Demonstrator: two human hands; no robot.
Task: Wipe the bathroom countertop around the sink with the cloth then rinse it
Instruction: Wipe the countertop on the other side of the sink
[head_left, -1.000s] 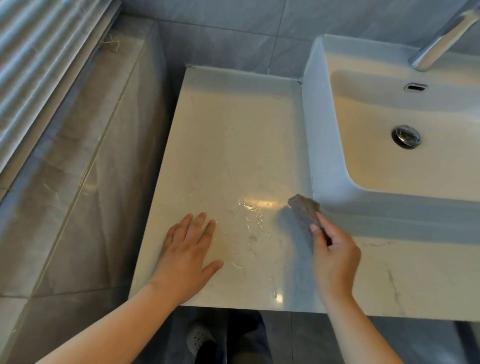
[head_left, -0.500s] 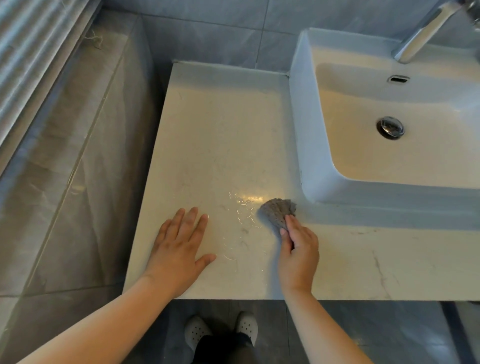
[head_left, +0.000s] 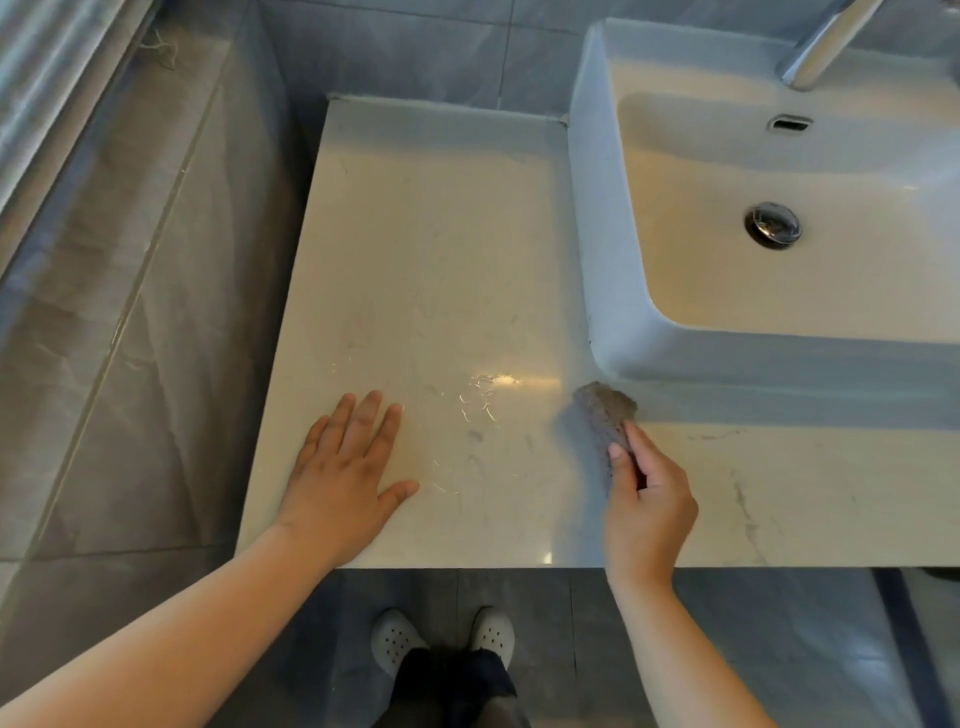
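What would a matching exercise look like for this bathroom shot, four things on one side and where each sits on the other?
Things:
1. grey crumpled cloth
2. left hand
3. round chrome drain plug
4. white perforated clogs

Places:
A. on the grey tiled floor
B. flat on the beige marble countertop
C. in the white rectangular sink
D. pinched in the right hand

Pairs: 1-D, 2-B, 3-C, 4-A
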